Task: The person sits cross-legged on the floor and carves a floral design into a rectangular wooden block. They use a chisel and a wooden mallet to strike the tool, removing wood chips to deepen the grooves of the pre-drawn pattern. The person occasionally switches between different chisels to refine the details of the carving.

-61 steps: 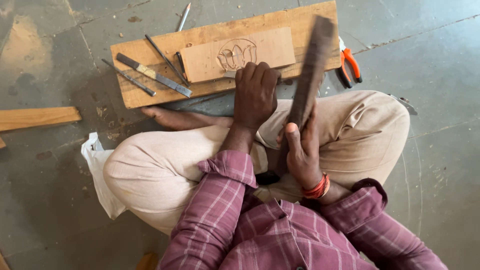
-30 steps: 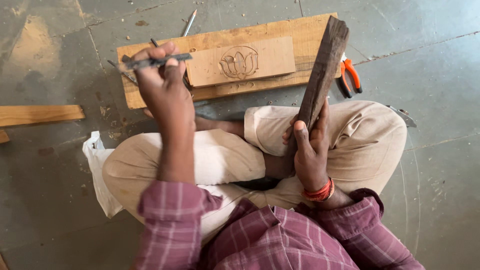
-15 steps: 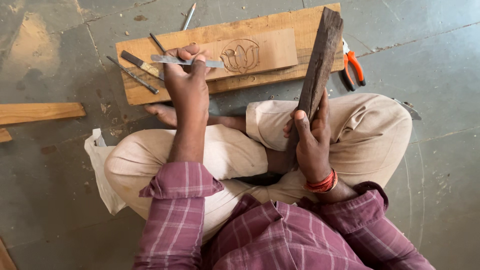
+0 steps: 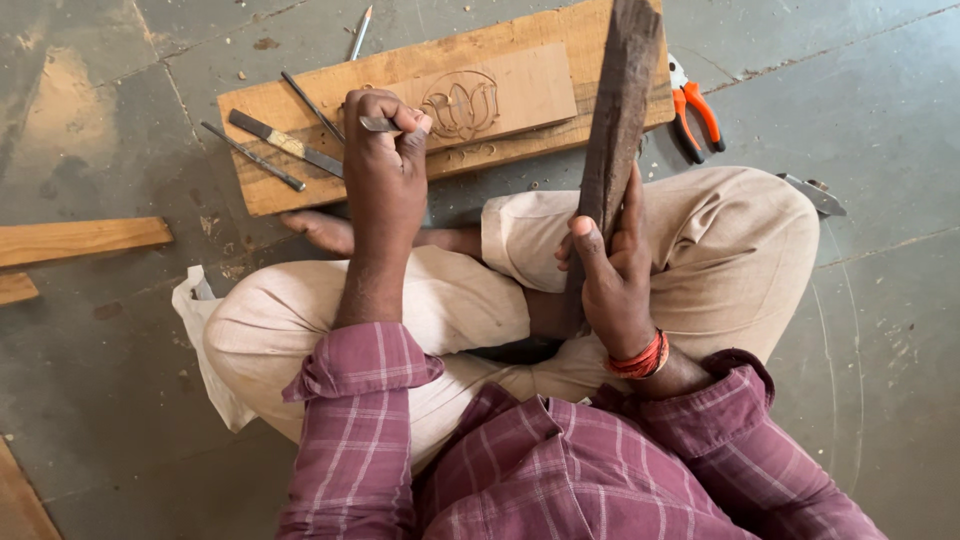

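1. Our left hand (image 4: 385, 165) has its fingers wrapped tight round a thin grey metal chisel (image 4: 378, 124), just beside the flower-carved pale wooden panel (image 4: 500, 97).
2. Our right hand (image 4: 612, 275) has its fingers clamped on a long dark wooden mallet (image 4: 615, 120), standing upright near that panel's right end.

Head view: a person in beige trousers and a plaid maroon shirt sits cross-legged on the grey floor (image 4: 880, 80). The left hand (image 4: 385, 170) pinches a slim metal chisel (image 4: 385, 124) over a small wooden panel carved with a lotus outline (image 4: 500, 95), which lies on a larger pale wooden board (image 4: 290, 185). The right hand (image 4: 612, 275) clasps a long dark wooden mallet (image 4: 615, 110) upright; orange-handled pliers (image 4: 695, 115) lie beside the board.
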